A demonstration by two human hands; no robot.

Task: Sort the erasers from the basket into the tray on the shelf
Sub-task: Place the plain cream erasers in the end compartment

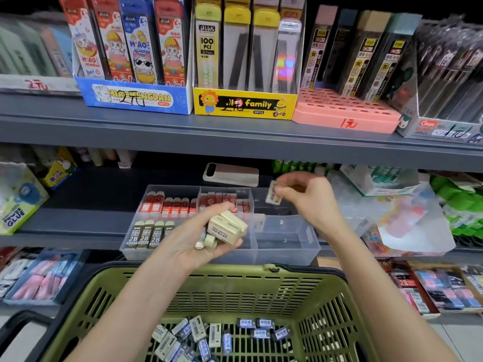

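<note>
A clear divided tray [285,246] stands on the middle shelf, with red erasers [167,206] in its back left compartments and dark 2B erasers [143,235] at its front left. My left hand [201,241] grips a bunch of cream erasers [226,227] in front of the tray's middle. Above the tray's back right compartment, my right hand [305,197] pinches a single cream eraser [273,195]. The green basket [261,288] below holds several white and blue-black erasers [217,335].
A phone [231,174] lies on the shelf behind the tray. Glue boxes [18,202] stand at the left and plastic bags [407,220] at the right. The upper shelf carries display boxes of pencil leads [244,104]. More stationery fills the lower shelf [39,275].
</note>
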